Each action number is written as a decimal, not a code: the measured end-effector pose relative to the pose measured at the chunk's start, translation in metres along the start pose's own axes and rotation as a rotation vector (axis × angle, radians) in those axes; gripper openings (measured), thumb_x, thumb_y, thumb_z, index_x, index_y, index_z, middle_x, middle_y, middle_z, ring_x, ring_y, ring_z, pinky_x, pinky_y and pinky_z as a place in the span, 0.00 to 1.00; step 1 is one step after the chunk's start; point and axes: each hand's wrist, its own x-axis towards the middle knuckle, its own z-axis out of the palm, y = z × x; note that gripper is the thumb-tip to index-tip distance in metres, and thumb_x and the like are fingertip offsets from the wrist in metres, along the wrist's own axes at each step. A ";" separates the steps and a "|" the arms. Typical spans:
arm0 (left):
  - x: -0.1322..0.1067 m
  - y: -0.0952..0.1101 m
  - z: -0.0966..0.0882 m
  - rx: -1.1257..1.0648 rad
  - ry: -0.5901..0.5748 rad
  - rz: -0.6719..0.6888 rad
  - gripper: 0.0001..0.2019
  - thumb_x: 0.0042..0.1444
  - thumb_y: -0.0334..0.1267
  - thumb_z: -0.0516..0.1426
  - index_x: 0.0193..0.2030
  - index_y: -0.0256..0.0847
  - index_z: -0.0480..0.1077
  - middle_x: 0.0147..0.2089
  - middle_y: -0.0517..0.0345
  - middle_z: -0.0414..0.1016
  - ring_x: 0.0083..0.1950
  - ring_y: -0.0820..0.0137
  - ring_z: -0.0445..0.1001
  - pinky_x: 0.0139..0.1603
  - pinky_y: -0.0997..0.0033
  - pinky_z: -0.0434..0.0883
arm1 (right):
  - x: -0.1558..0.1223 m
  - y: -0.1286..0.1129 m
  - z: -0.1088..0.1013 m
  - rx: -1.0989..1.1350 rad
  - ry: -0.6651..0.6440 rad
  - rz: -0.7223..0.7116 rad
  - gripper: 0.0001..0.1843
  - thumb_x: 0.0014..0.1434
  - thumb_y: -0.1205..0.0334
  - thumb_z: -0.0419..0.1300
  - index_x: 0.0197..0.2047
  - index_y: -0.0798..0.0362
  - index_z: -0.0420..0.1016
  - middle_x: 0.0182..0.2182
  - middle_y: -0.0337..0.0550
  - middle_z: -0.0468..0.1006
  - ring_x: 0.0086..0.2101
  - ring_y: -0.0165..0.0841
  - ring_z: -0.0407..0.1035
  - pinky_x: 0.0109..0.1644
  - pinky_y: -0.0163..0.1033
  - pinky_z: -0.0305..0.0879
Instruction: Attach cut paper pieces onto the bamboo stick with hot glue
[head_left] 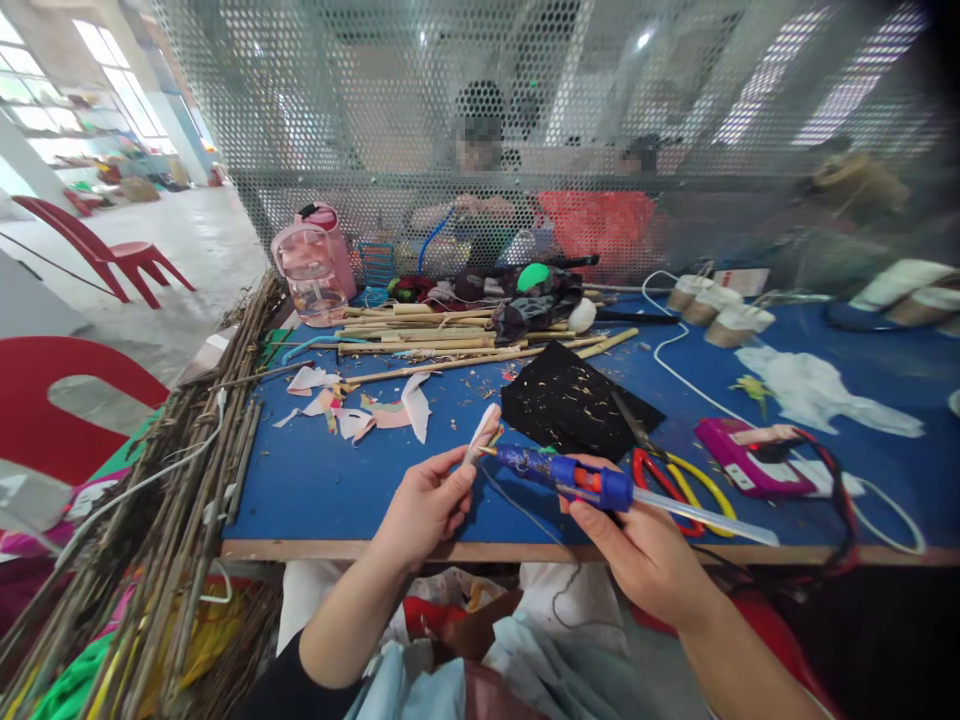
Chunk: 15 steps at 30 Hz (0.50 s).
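Observation:
My left hand [437, 498] pinches a small pale wrapped piece [484, 432], whitish with some pink, whose exact kind I cannot make out. In my right hand [645, 550] is a blue glue gun [551, 475] with a clear glue stick [709, 515] sticking out of its back. The gun's nozzle points left and meets or nearly meets the lower part of the pale piece. Right of the gun lie scissors [686, 500] with one red and one yellow handle, blades on a black cloth [559, 400] strewn with shavings.
Cut paper scraps [375, 412] and bamboo sticks [442, 340] lie behind my hands. A magenta power box [750, 460] with cables sits at right. Long branches [187, 500] line the left edge. A perforated metal screen [375, 120] closes the back, with people behind it. A pink bottle [311, 275] stands there.

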 end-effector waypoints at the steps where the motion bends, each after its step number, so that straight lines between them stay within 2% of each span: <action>1: 0.000 0.000 0.000 0.005 0.006 0.000 0.33 0.47 0.52 0.60 0.57 0.34 0.64 0.19 0.69 0.58 0.14 0.84 0.51 0.12 0.82 0.47 | 0.000 -0.001 0.000 -0.003 -0.001 -0.004 0.19 0.61 0.57 0.50 0.55 0.49 0.63 0.47 0.48 0.74 0.42 0.40 0.71 0.48 0.44 0.67; 10: -0.001 0.000 0.000 0.035 -0.012 0.025 0.31 0.49 0.51 0.58 0.57 0.35 0.64 0.19 0.69 0.58 0.14 0.84 0.51 0.12 0.82 0.47 | 0.002 -0.001 0.001 -0.071 0.080 -0.053 0.18 0.61 0.58 0.51 0.54 0.50 0.64 0.47 0.48 0.72 0.47 0.41 0.68 0.50 0.43 0.65; 15: -0.001 -0.001 -0.001 0.049 -0.018 0.026 0.31 0.51 0.51 0.57 0.58 0.35 0.63 0.20 0.69 0.58 0.14 0.83 0.51 0.12 0.82 0.47 | 0.000 0.011 -0.005 0.010 0.233 -0.047 0.19 0.60 0.57 0.51 0.54 0.51 0.63 0.42 0.50 0.74 0.42 0.42 0.70 0.47 0.45 0.66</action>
